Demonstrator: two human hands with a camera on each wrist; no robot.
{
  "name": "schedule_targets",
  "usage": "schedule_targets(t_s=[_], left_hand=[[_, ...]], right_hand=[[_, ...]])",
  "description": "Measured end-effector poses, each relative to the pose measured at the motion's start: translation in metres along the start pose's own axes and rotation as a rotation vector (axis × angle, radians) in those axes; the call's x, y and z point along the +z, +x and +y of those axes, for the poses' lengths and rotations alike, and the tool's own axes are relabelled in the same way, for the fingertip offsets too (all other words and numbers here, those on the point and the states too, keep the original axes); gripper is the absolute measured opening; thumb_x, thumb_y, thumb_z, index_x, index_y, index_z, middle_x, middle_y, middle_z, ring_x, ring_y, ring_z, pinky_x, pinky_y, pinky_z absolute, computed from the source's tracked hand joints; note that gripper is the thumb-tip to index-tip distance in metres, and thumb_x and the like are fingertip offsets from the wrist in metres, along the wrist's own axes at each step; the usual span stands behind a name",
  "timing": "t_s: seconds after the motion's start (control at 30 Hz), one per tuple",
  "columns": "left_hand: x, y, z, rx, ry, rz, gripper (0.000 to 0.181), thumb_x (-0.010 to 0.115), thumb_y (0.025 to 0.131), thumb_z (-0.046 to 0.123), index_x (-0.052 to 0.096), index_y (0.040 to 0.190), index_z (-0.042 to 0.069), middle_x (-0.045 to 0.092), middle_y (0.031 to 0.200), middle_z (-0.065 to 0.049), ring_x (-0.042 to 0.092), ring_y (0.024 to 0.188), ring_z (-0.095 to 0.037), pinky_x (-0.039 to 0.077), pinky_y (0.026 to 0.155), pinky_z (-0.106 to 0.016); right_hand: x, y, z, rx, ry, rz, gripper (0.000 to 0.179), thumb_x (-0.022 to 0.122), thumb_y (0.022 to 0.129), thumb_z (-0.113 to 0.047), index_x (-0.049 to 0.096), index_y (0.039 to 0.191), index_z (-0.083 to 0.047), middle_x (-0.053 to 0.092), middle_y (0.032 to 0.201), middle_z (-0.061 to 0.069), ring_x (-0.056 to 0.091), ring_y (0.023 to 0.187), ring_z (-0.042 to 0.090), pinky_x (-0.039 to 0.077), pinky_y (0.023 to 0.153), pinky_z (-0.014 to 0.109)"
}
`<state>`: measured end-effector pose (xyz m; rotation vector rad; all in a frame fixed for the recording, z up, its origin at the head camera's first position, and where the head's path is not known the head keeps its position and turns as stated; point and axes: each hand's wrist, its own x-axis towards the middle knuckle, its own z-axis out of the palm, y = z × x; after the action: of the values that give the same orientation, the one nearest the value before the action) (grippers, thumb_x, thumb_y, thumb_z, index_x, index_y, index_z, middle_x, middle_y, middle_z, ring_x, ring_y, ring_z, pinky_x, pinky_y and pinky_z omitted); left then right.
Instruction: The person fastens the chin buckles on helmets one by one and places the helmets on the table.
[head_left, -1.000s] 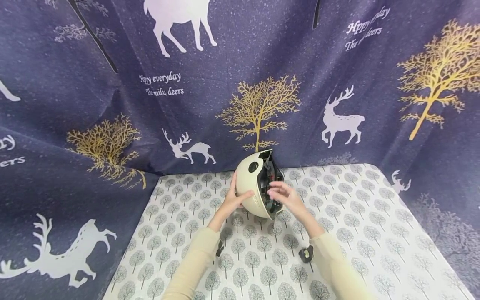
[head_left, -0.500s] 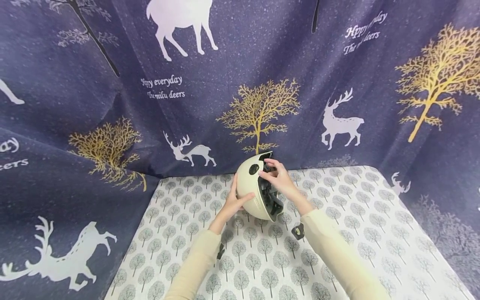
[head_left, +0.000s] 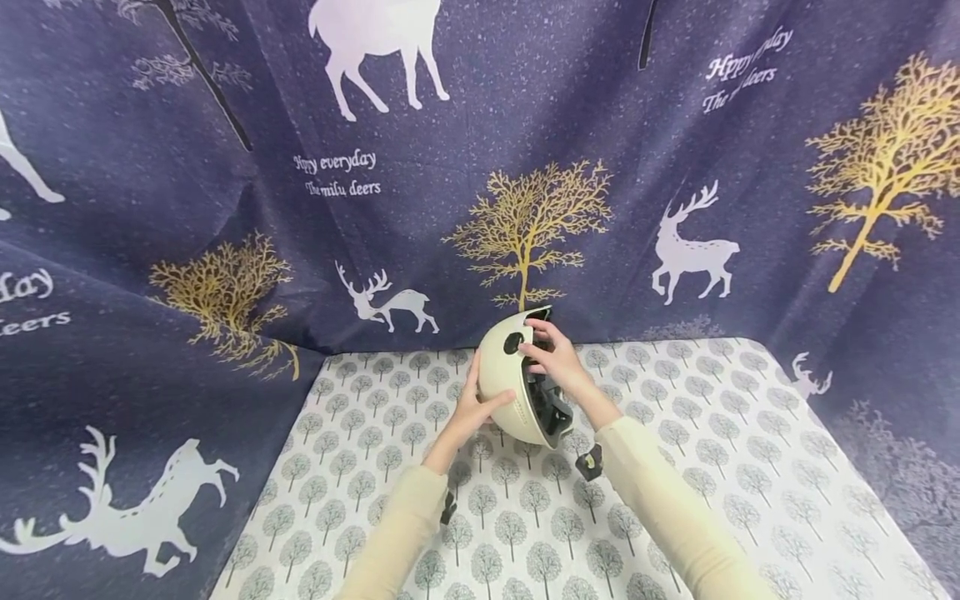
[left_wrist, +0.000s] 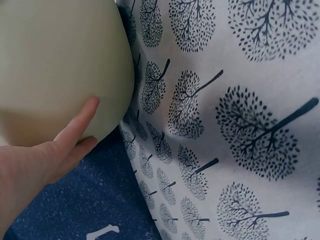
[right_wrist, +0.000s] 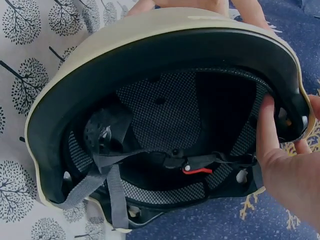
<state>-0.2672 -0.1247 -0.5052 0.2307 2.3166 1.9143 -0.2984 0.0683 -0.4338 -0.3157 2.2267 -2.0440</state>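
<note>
A cream helmet (head_left: pixel 501 379) stands tilted on its side at the back of the table, its dark hollow turned right. My left hand (head_left: pixel 474 408) grips the shell from the left, thumb across the near side; in the left wrist view its fingers (left_wrist: pixel 80 122) lie along the smooth curve. At the upper rim, my right hand (head_left: pixel 558 360) pinches the edge beside a round black disc (head_left: pixel 513 343). The right wrist view has one finger inside the rim and others outside. Within hang grey straps (right_wrist: pixel 117 195) and a red buckle tab (right_wrist: pixel 199 171) against meshed padding (right_wrist: pixel 160 110).
The table is covered by a white tree-print cloth (head_left: pixel 720 492). Right behind the helmet rises a dark blue curtain (head_left: pixel 420 250) with deer and gold trees, which also closes off both sides. Small dark devices sit at both wrists, the right one (head_left: pixel 589 462) plainer to see.
My right hand has moved up from the middle of the helmet's hollow to its upper rim and now pinches the edge there. The left hand keeps its grip, and the helmet has hardly shifted.
</note>
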Motion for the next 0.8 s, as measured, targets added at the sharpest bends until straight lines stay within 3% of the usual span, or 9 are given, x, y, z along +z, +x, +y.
schedule_targets(t_s=[0.13, 0.23, 0.3, 0.4, 0.5, 0.67, 0.8], left_hand=[[-0.003, -0.004, 0.001, -0.017, -0.032, 0.017, 0.102, 0.072, 0.087, 0.033, -0.002, 0.156, 0.039, 0.004, 0.164, -0.018, 0.049, 0.127, -0.048, 0.059, 0.079, -0.052], [-0.005, -0.013, 0.011, -0.024, -0.061, 0.013, 0.103, 0.072, 0.087, 0.029, -0.003, 0.158, 0.031, 0.005, 0.163, -0.022, 0.052, 0.123, -0.047, 0.059, 0.08, -0.052], [-0.008, -0.021, 0.019, -0.025, -0.07, 0.011, 0.103, 0.073, 0.086, 0.027, -0.001, 0.158, 0.028, 0.007, 0.163, -0.023, 0.05, 0.126, -0.048, 0.056, 0.088, -0.053], [-0.015, -0.025, 0.019, 0.019, -0.003, 0.026, 0.105, 0.075, 0.085, 0.032, 0.001, 0.158, 0.027, 0.006, 0.164, -0.019, 0.037, 0.137, -0.049, 0.048, 0.101, -0.058], [-0.024, -0.021, 0.014, 0.067, 0.093, 0.06, 0.106, 0.078, 0.081, 0.037, 0.006, 0.158, 0.03, 0.008, 0.165, -0.014, 0.022, 0.146, -0.045, 0.036, 0.112, -0.061], [-0.033, -0.012, 0.025, 0.077, 0.237, 0.1, 0.104, 0.082, 0.076, 0.039, 0.017, 0.157, 0.032, 0.016, 0.162, -0.017, 0.023, 0.147, -0.044, 0.028, 0.114, -0.065], [-0.033, -0.008, 0.024, 0.107, 0.257, 0.083, 0.101, 0.08, 0.077, 0.04, 0.018, 0.157, 0.032, 0.016, 0.16, -0.017, 0.02, 0.147, -0.042, 0.022, 0.116, -0.067]], right_hand=[[0.005, 0.001, -0.001, 0.004, -0.005, -0.008, 0.051, 0.058, 0.096, -0.014, 0.043, 0.145, -0.011, 0.04, 0.143, 0.023, 0.062, 0.108, 0.027, 0.06, 0.085, 0.034], [0.01, 0.0, -0.002, 0.016, -0.001, 0.01, 0.051, 0.058, 0.094, -0.012, 0.045, 0.143, -0.011, 0.043, 0.141, 0.022, 0.063, 0.104, 0.024, 0.061, 0.083, 0.033], [0.013, -0.001, -0.003, 0.026, 0.018, 0.018, 0.05, 0.059, 0.093, -0.011, 0.046, 0.142, -0.011, 0.043, 0.14, 0.022, 0.063, 0.099, 0.02, 0.061, 0.081, 0.031], [0.017, -0.004, -0.004, 0.04, 0.075, 0.019, 0.05, 0.058, 0.093, -0.011, 0.046, 0.142, -0.011, 0.042, 0.138, 0.021, 0.063, 0.091, 0.013, 0.061, 0.078, 0.028], [0.018, -0.009, -0.003, 0.055, 0.18, 0.029, 0.05, 0.057, 0.095, -0.009, 0.045, 0.143, -0.01, 0.043, 0.128, 0.013, 0.061, 0.084, 0.007, 0.06, 0.073, 0.023], [0.013, -0.013, 0.002, 0.061, 0.359, 0.083, 0.051, 0.054, 0.095, -0.004, 0.042, 0.145, -0.008, 0.042, 0.101, -0.002, 0.054, 0.071, 0.003, 0.057, 0.069, 0.017], [0.004, -0.017, 0.007, 0.056, 0.472, 0.133, 0.052, 0.053, 0.094, 0.001, 0.042, 0.144, -0.005, 0.047, 0.092, -0.005, 0.056, 0.066, 0.004, 0.056, 0.065, 0.016]])
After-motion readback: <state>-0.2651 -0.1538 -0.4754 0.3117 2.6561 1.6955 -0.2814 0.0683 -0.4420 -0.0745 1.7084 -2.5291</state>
